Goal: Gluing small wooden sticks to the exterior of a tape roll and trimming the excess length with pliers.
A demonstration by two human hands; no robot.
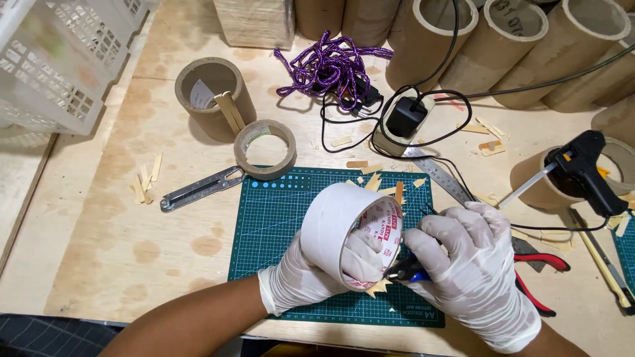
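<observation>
Two gloved hands work above the green cutting mat [278, 218] on the desk: the left hand [311, 274] grips a white tape roll [344, 231] while the right hand [473, 264] clenches small pliers [403, 270] at its rim, apparently mid-trim, needing steady aim.

White label with red print [383, 221] inside the held roll — another, pale [200, 94], inside the cardboard tube.

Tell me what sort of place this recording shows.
Probably a home craft workbench: a green cutting mat on a stained wooden table, a black glue gun, cardboard tubes and wood scraps. Gloved hands work a white tape roll.
</observation>
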